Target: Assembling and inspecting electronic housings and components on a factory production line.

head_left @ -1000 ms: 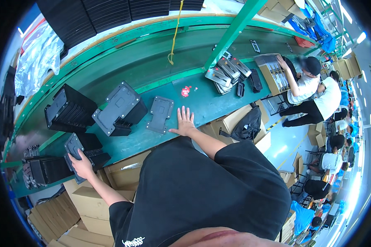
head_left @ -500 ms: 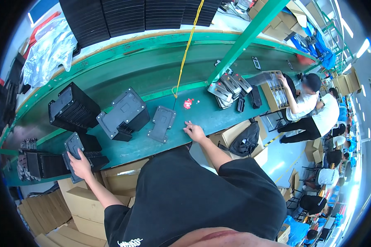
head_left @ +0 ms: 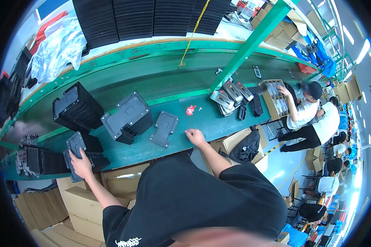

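At the near left, my left hand (head_left: 82, 165) rests over the top of a stack of black notched plates (head_left: 76, 142). Its thumb and fingers straddle the narrow part of the top black plate. My right hand (head_left: 196, 137) hovers by the bench's front edge with its fingers curled in; whatever they may hold is too small to make out. Just left of it, a single black plate (head_left: 165, 129) lies flat on the green bench, apart from the hand. Between the two hands stands another stack of black plates (head_left: 129, 114), with screws or studs at its corners.
A taller plate stack (head_left: 78, 108) stands behind my left hand, with dark parts (head_left: 29, 158) at the far left. Red scraps (head_left: 191, 110) lie mid-bench. A yellow cord (head_left: 192, 39) hangs above. A green post (head_left: 251, 47) and a co-worker (head_left: 301, 103) are to the right.
My right hand's fingers have curled in from a more spread pose. My left hand stays on its stack. The whole view has shifted slightly, and the yellow cord's end hangs higher in it.
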A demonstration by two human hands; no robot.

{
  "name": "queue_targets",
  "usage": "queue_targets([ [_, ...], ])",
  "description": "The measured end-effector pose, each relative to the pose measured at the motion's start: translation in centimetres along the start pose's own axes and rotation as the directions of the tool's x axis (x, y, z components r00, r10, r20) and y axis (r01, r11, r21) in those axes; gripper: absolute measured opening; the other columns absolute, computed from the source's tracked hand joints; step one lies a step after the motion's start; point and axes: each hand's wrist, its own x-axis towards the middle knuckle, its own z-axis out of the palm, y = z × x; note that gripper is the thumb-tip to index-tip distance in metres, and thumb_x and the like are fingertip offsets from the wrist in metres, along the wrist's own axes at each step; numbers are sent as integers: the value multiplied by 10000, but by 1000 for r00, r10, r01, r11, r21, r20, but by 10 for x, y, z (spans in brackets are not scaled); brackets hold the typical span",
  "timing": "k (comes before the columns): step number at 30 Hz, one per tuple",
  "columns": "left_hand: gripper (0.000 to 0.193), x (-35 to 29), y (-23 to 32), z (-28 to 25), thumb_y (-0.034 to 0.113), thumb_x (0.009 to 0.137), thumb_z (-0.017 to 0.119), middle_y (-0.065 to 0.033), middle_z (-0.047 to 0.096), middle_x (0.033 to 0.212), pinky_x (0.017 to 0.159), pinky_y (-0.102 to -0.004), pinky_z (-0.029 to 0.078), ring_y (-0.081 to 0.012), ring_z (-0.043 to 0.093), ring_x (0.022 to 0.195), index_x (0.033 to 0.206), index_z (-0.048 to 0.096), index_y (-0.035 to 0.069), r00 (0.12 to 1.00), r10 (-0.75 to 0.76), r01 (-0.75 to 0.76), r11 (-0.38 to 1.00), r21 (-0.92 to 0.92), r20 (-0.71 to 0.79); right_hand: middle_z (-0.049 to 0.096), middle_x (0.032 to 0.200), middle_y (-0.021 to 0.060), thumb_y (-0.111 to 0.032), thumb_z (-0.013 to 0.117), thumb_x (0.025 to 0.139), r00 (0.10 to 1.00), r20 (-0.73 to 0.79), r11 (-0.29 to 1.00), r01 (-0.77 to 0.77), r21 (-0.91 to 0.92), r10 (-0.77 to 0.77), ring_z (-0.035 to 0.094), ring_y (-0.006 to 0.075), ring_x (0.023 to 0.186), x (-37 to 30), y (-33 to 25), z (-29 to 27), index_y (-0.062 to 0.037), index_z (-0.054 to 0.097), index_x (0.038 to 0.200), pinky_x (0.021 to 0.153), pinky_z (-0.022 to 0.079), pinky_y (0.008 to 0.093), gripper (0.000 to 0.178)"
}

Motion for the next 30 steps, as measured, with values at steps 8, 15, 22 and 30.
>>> queue_targets([
  [8, 721, 2, -1, 3, 644, 973, 485, -191, 583, 1404, 958, -519, 495, -408, 625, 1180, 1557, 397, 229, 997, 42, -42, 999, 1, -60, 674, 1225, 209, -310, 557, 1045, 957, -244, 788, 269, 554, -156, 717, 225, 939, 15, 15, -85, -113, 443, 1498, 774, 573, 337, 507],
  [15, 726, 3, 1, 3, 644, 973, 485, -186, 582, 1406, 986, -513, 480, -407, 605, 1214, 1563, 389, 232, 998, 31, -31, 999, -7, -54, 656, 1208, 153, 11, 426, 921, 721, -692, 701, 498, 510, -9, 705, 208, 934, -17, -42, -252, -27, 516, 1401, 755, 571, 302, 490],
  [22, 691, -2, 13, -6, 580, 995, 503, -203, 559, 1432, 1012, -511, 462, -402, 591, 1236, 1558, 398, 193, 1000, -5, 5, 1000, 22, -2, 657, 1190, 126, -10, 514, 950, 580, -795, 615, 697, 370, -179, 689, 168, 864, -15, -86, -371, -22, 590, 1307, 717, 547, 276, 365],
  [30, 410, -51, 10, -11, 322, 1057, 512, -236, 669, 1221, 983, -468, 491, -395, 636, 1122, 1343, 625, 51, 704, 21, -214, 959, -184, -710, 660, 1214, 114, -37, 541, 953, 497, -700, 587, 798, 137, -513, 706, 164, 857, 120, -165, -567, -17, 583, 1333, 695, 544, 271, 384],
])
